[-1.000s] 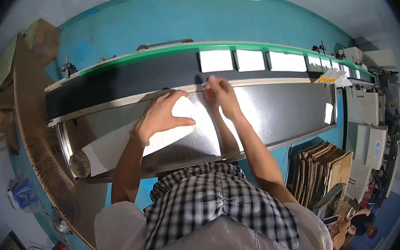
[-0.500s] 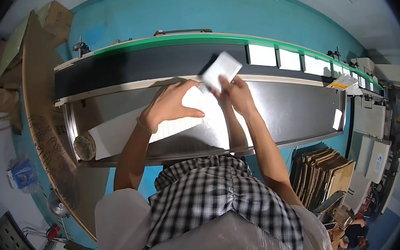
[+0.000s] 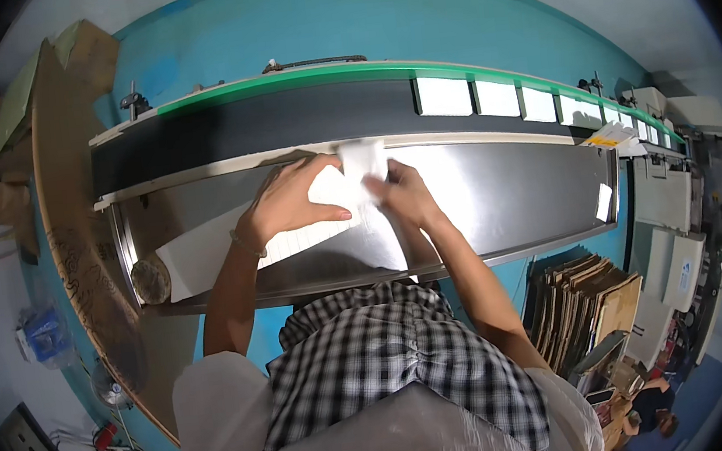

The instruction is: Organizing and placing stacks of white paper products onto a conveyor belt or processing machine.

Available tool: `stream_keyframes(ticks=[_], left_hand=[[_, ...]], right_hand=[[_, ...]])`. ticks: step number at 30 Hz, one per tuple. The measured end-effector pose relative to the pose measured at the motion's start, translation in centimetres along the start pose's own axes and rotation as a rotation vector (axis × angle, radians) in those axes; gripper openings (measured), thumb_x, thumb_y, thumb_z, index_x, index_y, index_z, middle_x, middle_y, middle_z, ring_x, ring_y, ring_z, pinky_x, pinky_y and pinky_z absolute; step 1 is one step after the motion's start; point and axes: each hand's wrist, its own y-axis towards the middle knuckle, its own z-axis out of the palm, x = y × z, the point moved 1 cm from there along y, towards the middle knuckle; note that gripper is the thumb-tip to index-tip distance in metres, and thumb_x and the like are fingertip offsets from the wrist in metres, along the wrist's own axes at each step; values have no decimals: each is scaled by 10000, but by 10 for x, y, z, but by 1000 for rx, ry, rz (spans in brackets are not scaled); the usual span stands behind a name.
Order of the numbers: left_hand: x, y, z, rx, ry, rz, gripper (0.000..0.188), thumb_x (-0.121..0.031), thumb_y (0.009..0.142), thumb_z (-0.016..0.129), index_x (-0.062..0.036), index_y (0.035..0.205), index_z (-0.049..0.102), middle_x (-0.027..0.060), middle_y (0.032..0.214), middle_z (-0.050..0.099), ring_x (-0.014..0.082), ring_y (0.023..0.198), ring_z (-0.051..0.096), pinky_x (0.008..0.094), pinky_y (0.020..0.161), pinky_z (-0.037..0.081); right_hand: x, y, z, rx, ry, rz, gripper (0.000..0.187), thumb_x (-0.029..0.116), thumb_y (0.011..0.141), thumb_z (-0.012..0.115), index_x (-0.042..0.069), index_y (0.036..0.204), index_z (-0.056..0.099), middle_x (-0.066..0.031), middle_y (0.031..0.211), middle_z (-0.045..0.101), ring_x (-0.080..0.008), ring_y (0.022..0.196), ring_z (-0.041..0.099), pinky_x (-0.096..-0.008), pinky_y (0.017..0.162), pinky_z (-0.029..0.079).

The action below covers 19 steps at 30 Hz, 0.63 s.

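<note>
My left hand [image 3: 297, 199] curves around the upper right end of a long row of white flat pieces [image 3: 214, 250]. Its thumb lies along one side and its fingers along the other. Beside it, my right hand [image 3: 403, 193] pinches a small white flat packet [image 3: 363, 159], blurred by motion, close to the row's end. Whether the packet touches the row I cannot tell. The row lies slanted in a long steel tray [image 3: 506, 184] in front of me. Beyond the tray runs a dark conveyor belt [image 3: 279, 119], with several white flat packets [image 3: 444, 96] spaced along its right part.
A roll of tape [image 3: 152, 281] lies at the tray's left end. A green strip [image 3: 319, 77] edges the belt's far side. A tall cardboard sheet [image 3: 70, 221] stands at left. Flattened cartons [image 3: 577, 317] stand below the tray at right. Another person [image 3: 653, 406] appears at lower right.
My right hand has moved left with the white packet, bringing it beside my left hand. The left hand keeps its place on the row. The packets on the belt have shifted slightly left.
</note>
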Motion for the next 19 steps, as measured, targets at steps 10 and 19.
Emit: stream_keyframes(ticks=[10,19], left_hand=[[0,-1,-3,-4,-2,-11,821,-398,675,878,-94,1357,537,192,1297,613,392,1217,576,436,1010,471],[7,-10,-7,-9,3,-36,802,-414,714,855,-97,1373,526,189,1333,602,365,1233,578,433,1044,455]], right_hand=[[13,-20,45,23,-75,-128,447,398,931,712,-4,1110,636,-29,827,609,-91,756,534,-249,685,450],[-2,-1,18,36,25,33,404,227,913,673,-51,1203,629,-140,943,705,-173,784,652,-325,709,508]])
